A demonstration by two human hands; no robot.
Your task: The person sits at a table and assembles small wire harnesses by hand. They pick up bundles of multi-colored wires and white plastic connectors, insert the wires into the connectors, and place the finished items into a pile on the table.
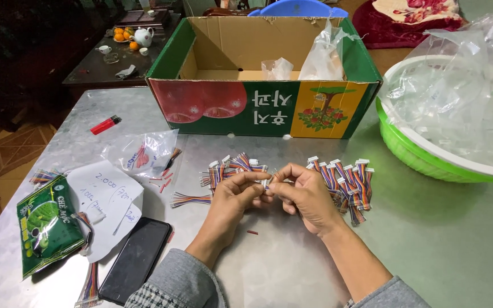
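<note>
A cardboard box stands at top centre with clear bags inside. A green basket sits at right. At left lie a red lighter, a green packet, paper notes and a black phone

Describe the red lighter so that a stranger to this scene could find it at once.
Start at the cardboard box at the back of the metal table. Look left of its front corner: the lighter lies alone on bare metal, above the clear plastic bag. It is the only solid red, stick-shaped thing there.
</note>
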